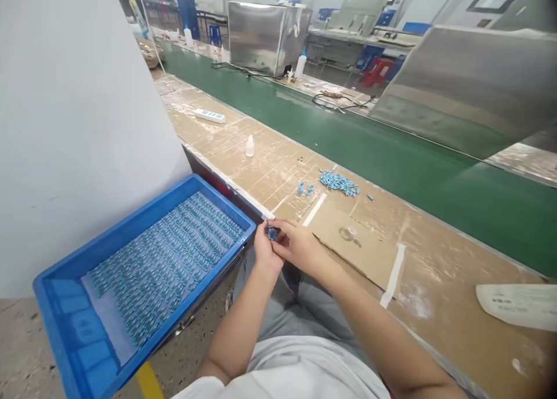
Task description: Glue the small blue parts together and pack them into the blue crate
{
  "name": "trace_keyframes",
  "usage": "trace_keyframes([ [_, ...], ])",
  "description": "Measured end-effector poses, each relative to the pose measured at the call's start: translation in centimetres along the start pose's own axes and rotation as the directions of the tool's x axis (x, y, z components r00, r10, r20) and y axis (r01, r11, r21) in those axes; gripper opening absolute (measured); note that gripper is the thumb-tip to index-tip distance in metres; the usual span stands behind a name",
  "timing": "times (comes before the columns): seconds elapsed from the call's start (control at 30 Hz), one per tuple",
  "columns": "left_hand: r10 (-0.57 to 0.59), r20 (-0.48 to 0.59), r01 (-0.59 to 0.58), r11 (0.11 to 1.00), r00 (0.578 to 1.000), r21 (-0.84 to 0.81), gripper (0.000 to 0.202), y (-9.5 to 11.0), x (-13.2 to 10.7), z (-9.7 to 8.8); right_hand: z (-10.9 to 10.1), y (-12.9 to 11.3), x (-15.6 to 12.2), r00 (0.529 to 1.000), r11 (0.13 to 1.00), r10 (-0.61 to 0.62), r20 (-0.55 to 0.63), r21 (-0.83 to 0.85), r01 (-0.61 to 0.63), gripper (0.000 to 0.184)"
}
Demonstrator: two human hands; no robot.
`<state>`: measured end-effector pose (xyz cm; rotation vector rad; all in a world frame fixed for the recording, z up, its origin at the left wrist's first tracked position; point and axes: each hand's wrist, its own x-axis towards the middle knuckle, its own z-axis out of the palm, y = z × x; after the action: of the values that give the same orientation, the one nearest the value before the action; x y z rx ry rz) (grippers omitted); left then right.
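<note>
At the table's front edge my left hand (pixel 264 251) is cupped around several small blue pieces (pixel 272 233). My right hand (pixel 298 243) meets it from the right, its fingers bent over the same pieces; whether it pinches one is hidden. A heap of similar small blue pieces (pixel 339 182) lies farther back on the table, with a few loose ones (pixel 305 188) to its left. Left of my hands, a blue plastic tray (pixel 221 200) holds many such pieces in rows on a pale sheet (pixel 114 323).
A cardboard sheet (pixel 369 260), taped down, bears a small clear round item (pixel 348 233). Behind the table (pixel 439 271) runs a green conveyor belt (pixel 278 106). A small white bottle (pixel 249 146) and a white power strip (pixel 209 116) stand at left. A white panel (pixel 87 97) rises behind the tray.
</note>
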<state>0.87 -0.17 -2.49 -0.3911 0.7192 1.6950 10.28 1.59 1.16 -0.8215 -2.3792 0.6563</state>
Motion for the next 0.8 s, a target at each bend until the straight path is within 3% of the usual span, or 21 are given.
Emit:
trace_keyframes([
  [0.07,-0.019,0.025,0.02,0.999,1.0,-0.048,0.019,0.5,0.6,0.3,-2.0,1.0,1.3,0.997,0.994,0.069,-0.031,-0.081,-0.072,0.028],
  [0.1,-0.021,0.035,0.024,0.997,0.999,-0.078,0.02,0.7,0.8,0.3,-2.9,2.0,2.3,0.982,0.969,0.159,-0.101,-0.176,-0.175,0.029],
  [0.17,-0.006,0.029,0.01,0.992,1.0,-0.122,0.018,1.1,1.0,0.2,-4.3,4.7,4.6,0.918,0.826,0.324,-0.229,-0.405,-0.392,0.046],
  [0.23,0.012,0.012,-0.01,0.99,1.0,-0.144,0.015,1.5,1.1,-0.2,-4.7,8.0,6.9,0.875,0.678,0.427,-0.226,-0.56,-0.476,0.064],
  [0.3,0.033,-0.012,-0.034,0.987,0.999,-0.155,0.014,1.7,1.1,-0.6,-4.4,11.1,8.7,0.848,0.604,0.508,-0.15,-0.64,-0.475,0.072],
  [0.4,0.07,-0.053,-0.078,0.982,0.996,-0.169,0.015,1.9,1.3,-1.1,-3.2,14.3,9.7,0.849,0.587,0.525,-0.059,-0.697,-0.412,0.069],
  [0.6,0.123,-0.075,-0.136,0.972,0.989,-0.191,0.013,1.5,2.3,-0.5,-1.9,16.9,9.4,0.92,0.653,0.388,0.051,-0.72,-0.236,0.048],
  [0.8,0.12,-0.05,-0.128,0.974,0.991,-0.189,0.012,-0.2,4.1,1.8,-2.1,19.2,9.7,0.944,0.672,0.311,0.107,-0.728,-0.139,0.04],
])
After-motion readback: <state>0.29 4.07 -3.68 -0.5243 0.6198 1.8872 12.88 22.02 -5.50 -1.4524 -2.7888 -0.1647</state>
